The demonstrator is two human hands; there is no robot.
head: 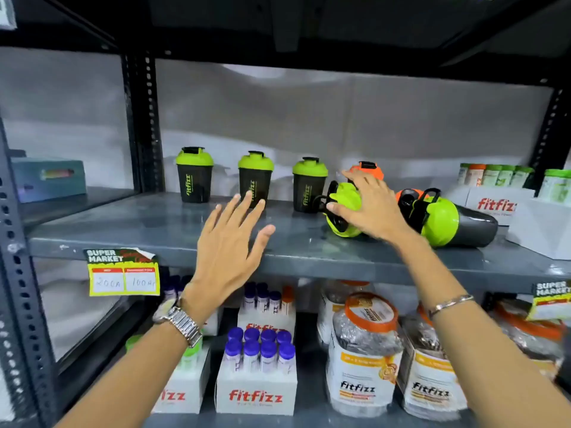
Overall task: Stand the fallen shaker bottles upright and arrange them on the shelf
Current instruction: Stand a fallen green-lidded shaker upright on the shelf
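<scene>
Three black shaker bottles with green lids stand upright in a row on the grey shelf [148,239]: one at the left [194,176], one in the middle [255,177], one to the right [309,186]. A green-lidded shaker [343,208] lies on its side with its lid toward me. My right hand [367,208] rests on top of it, fingers spread over the lid. An orange-lidded shaker [367,168] stands behind that hand. Another green-lidded shaker [454,223] lies fallen at the right, an orange lid [404,194] behind it. My left hand [231,242] hovers open over the shelf's front edge.
White Fitfizz boxes [494,205] with small jars stand at the shelf's right end. A yellow price tag [123,276] hangs from the shelf's front edge. The lower shelf holds boxes of purple-capped tubes [259,350] and large orange-lidded jars [364,350]. Black slotted uprights [145,118] frame the bay.
</scene>
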